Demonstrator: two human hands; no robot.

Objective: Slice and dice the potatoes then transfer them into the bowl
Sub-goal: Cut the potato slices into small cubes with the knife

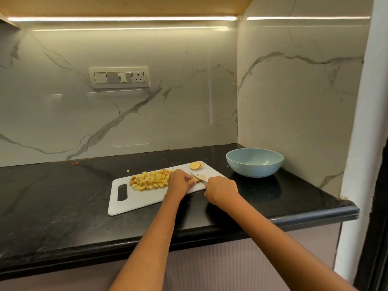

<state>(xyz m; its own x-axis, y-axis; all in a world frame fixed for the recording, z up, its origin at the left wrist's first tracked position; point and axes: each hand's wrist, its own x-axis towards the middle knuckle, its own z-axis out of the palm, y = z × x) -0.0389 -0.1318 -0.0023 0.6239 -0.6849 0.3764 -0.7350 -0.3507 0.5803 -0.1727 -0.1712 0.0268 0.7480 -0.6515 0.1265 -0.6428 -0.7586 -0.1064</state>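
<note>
A: How far along are they?

B: Mostly diced. A pile of cubes is sitting mid-board; slices are waiting at its upper right corner.

A: And the hands?

B: The left hand is pinching a small potato piece; the right hand is gripping the knife, cutting it.

A: The bowl?

B: Sitting empty, right of centre. Nothing's transferred yet.

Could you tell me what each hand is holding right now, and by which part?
The right hand grips the knife by its handle, hidden in the fist. The left hand pins a small potato piece to the cutting board with its fingertips.
</note>
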